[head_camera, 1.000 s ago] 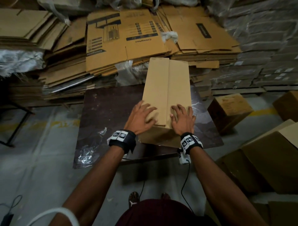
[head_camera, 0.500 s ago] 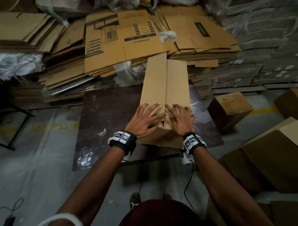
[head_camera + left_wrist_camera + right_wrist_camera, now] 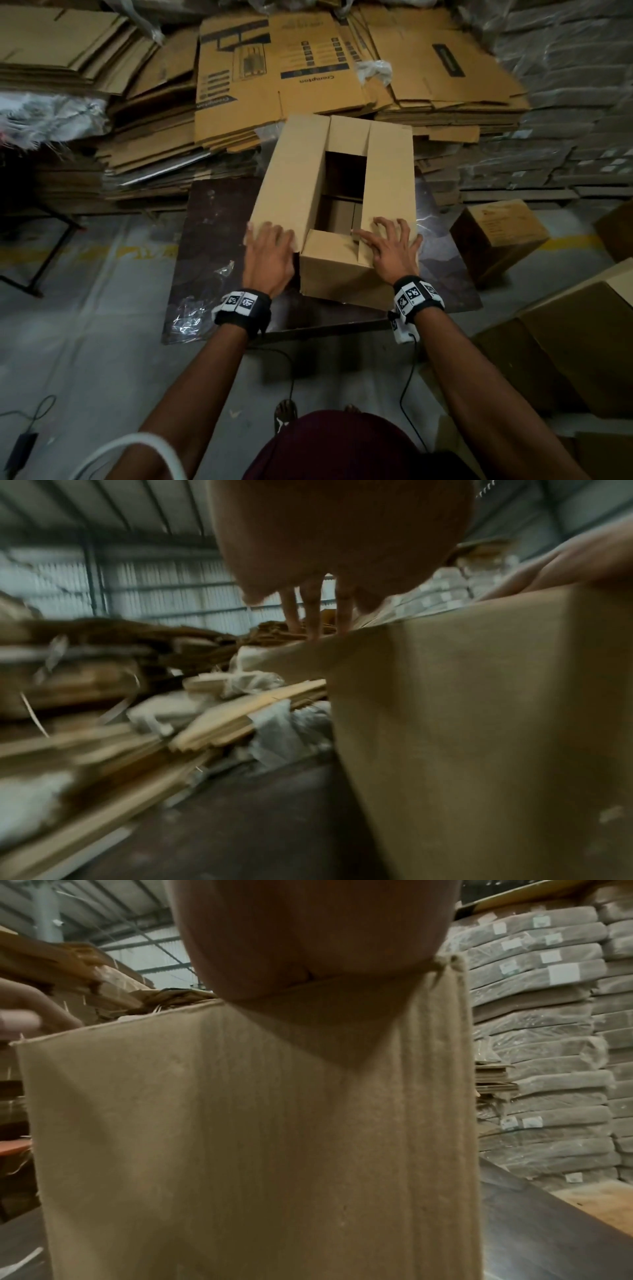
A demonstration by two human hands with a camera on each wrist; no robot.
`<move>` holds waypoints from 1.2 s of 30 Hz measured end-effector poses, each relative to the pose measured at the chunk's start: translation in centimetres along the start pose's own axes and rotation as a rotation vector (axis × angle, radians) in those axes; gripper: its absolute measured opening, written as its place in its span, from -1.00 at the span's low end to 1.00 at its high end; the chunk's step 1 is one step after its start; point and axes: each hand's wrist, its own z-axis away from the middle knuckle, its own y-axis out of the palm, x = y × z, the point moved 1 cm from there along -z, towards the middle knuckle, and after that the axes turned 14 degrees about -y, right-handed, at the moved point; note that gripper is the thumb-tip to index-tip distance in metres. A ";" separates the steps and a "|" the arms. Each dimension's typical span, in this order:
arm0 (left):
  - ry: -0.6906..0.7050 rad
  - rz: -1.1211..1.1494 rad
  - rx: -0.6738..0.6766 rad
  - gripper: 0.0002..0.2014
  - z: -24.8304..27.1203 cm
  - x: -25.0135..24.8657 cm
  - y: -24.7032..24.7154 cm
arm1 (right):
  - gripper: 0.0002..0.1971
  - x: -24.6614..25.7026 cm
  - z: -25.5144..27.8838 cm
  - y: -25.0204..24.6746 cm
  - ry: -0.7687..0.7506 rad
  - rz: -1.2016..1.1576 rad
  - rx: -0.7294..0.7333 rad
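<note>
A long plain cardboard box (image 3: 291,178) lies on a dark table (image 3: 212,240) in the head view, its two long top flaps spread apart with a dark gap (image 3: 344,178) between them. My left hand (image 3: 269,255) lies flat on the near end of the left flap, fingers straight. My right hand (image 3: 390,246) rests on the near end of the right flap with fingers spread, its thumb on the short end flap (image 3: 330,243). In the left wrist view my fingers (image 3: 313,610) touch the box edge (image 3: 479,696). The right wrist view shows the box's near wall (image 3: 240,1137) under my palm.
Stacks of flattened printed cartons (image 3: 274,68) rise behind the table. Plastic-wrapped bundles (image 3: 565,102) are stacked at the right. Closed boxes (image 3: 500,236) stand on the floor at right. Crumpled clear plastic (image 3: 191,315) lies on the table's near left corner. Cables hang from my wristbands.
The two long top flaps, held together under my hands a second ago, now stand spread apart. Both hands have moved outward with them, left hand to the left, right hand to the right.
</note>
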 end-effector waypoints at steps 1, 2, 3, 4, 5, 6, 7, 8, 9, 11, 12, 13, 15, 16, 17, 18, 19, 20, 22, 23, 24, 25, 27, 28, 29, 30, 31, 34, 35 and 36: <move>-0.025 0.026 0.090 -0.60 0.5 -0.7 0.6 | -0.31 0.1 0.0 -0.1 -0.002 0.001 -0.003; -0.072 0.032 0.170 -0.47 0.9 -1.6 1.3 | -0.33 0.0 0.0 -0.1 -0.001 -0.003 -0.010; -0.122 0.027 0.226 -0.35 1.2 -2.4 2.0 | -0.36 0.0 0.0 -0.2 0.000 -0.009 -0.025; -0.155 0.020 0.255 -0.26 1.4 -3.3 2.6 | -0.39 -0.1 0.0 -0.1 -0.002 -0.013 -0.046; -0.180 0.013 0.268 -0.22 1.6 -4.1 3.0 | -0.43 -0.1 0.1 -0.2 -0.008 -0.021 -0.065; -0.200 0.014 0.267 -0.22 1.7 -4.7 3.2 | -0.49 0.0 0.0 -0.1 -0.011 -0.038 -0.082; -0.206 0.027 0.244 -0.27 1.7 -5.3 3.0 | -0.58 0.1 0.0 -0.1 -0.004 -0.071 -0.099; -0.189 0.037 0.205 -0.33 1.7 -5.6 2.9 | -0.67 0.4 -0.1 -0.2 0.007 -0.122 -0.113; -0.151 0.043 0.161 -0.36 1.5 -5.7 2.7 | -0.65 1.0 -0.2 -0.5 0.023 -0.190 -0.122; -0.078 0.052 0.119 -0.34 0.8 -5.1 2.3 | -0.60 2.0 -0.6 -1.6 0.055 -0.382 -0.212; -0.076 0.063 0.113 -0.33 0.3 -4.5 2.1 | -0.60 2.4 -0.7 -2.6 0.065 -0.510 -0.300; -0.098 0.076 0.109 -0.32 -0.2 -3.7 2.0 | -0.61 2.9 -0.9 -3.8 0.070 -0.640 -0.399; -0.187 0.098 0.102 -0.36 -1.3 -2.1 1.7 | -0.67 3.0 -0.8 -5.6 0.063 -0.822 -0.514; -0.239 0.113 0.109 -0.41 -1.8 -1.4 1.5 | -0.73 2.9 -0.6 -6.3 0.053 -0.867 -0.540; -0.291 0.129 0.118 -0.44 -2.0 -1.0 1.3 | -0.80 2.7 -0.1 -6.6 0.055 -0.899 -0.567; -0.335 0.143 0.116 -0.46 -2.0 -0.8 1.2 | -0.89 2.3 0.5 -6.8 0.069 -0.942 -0.596; -0.367 0.159 0.113 -0.47 -1.9 -0.9 1.1 | -0.88 1.9 1.4 -6.9 0.094 -0.985 -0.628; -0.385 0.190 0.120 -0.46 -1.5 -1.3 1.0 | -0.83 1.3 2.3 -6.7 0.127 -1.032 -0.665; -0.392 0.302 0.157 -0.45 -0.2 -2.7 1.5 | -0.80 -0.2 4.5 -6.2 0.191 -1.138 -0.742; -0.395 0.371 0.180 -0.43 0.5 -3.5 1.9 | -0.79 -0.9 5.5 -5.7 0.200 -1.162 -0.768; -0.405 0.434 0.190 -0.39 1.2 -4.4 2.2 | -0.76 -1.7 6.4 -4.9 0.212 -1.162 -0.771; -0.421 0.492 0.186 -0.35 1.7 -5.2 2.2 | -0.73 -2.5 7.2 -4.0 0.230 -1.154 -0.755; -0.462 0.599 0.178 -0.28 2.1 -6.7 1.7 | -0.70 -3.8 8.3 -1.8 0.300 -1.051 -0.681; -0.486 0.637 0.199 -0.24 2.1 -7.2 1.5 | -0.68 -4.2 8.7 -0.9 0.324 -0.978 -0.629; -0.513 0.661 0.224 -0.18 2.1 -7.5 1.4 | -0.63 -4.3 9.0 0.0 0.339 -0.909 -0.573; -0.550 0.689 0.243 -0.12 2.1 -7.7 1.4 | -0.56 -4.2 9.0 0.7 0.355 -0.842 -0.493; -0.583 0.720 0.250 -0.07 2.1 -7.7 1.4 | -0.47 -3.8 8.8 1.2 0.368 -0.790 -0.412; -0.651 0.811 0.264 0.05 1.8 -8.1 1.1 | -0.07 -2.1 6.9 1.2 0.309 -0.529 -0.226; -0.663 0.831 0.268 0.09 1.6 -8.0 1.0 | 0.06 -1.8 5.9 0.9 0.226 -0.403 -0.169; -0.665 0.839 0.267 0.12 1.2 -7.8 0.9 | 0.14 -1.5 4.9 0.5 0.128 -0.286 -0.097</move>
